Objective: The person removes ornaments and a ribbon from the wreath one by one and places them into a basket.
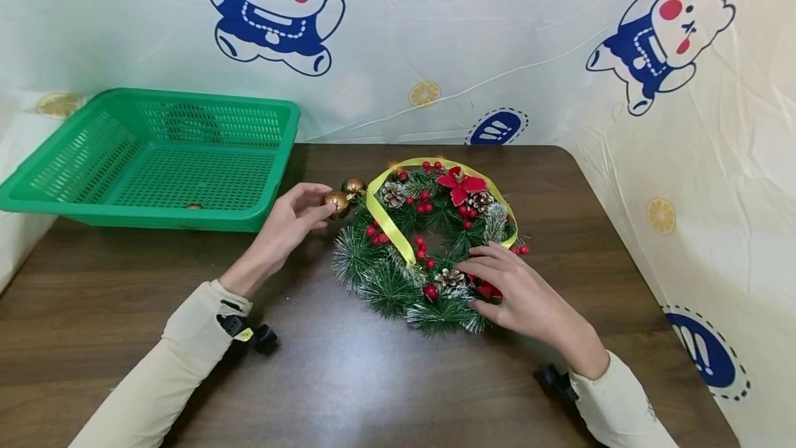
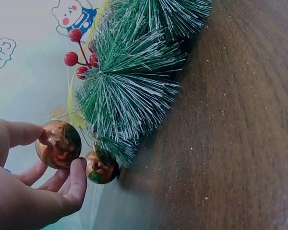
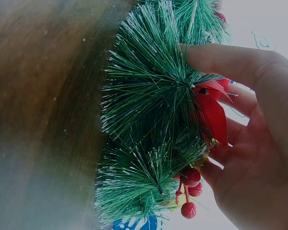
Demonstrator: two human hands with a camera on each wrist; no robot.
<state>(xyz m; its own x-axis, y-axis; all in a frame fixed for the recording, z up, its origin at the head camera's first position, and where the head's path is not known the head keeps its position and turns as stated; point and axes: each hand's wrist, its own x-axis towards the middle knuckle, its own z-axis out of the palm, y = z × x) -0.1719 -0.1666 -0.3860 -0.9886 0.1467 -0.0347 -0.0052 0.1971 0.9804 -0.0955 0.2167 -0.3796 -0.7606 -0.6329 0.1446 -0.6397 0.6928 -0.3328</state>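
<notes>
A green Christmas wreath (image 1: 388,282) lies on the table, trimmed with red berries, pinecones, red fabric flowers and a yellow ribbon (image 1: 392,230). At its left edge my left hand (image 1: 290,216) pinches a shiny copper-gold bauble (image 2: 59,144) between thumb and fingers. A second copper-gold bauble (image 2: 102,167) hangs close beside it, against the wreath's needles. My right hand (image 1: 519,292) holds the wreath's near right side, thumb on the outer needles and fingers over the ring. Between them, a red flower (image 3: 212,115) is partly covered by this hand.
A green plastic basket (image 1: 273,164) with mesh walls stands at the back left, a small brownish spot visible low at its near side. Behind the brown wooden table (image 1: 348,393) hangs a white cloth (image 1: 398,33) printed with cartoon figures. More red berries (image 3: 189,177) stick out from the wreath's edge.
</notes>
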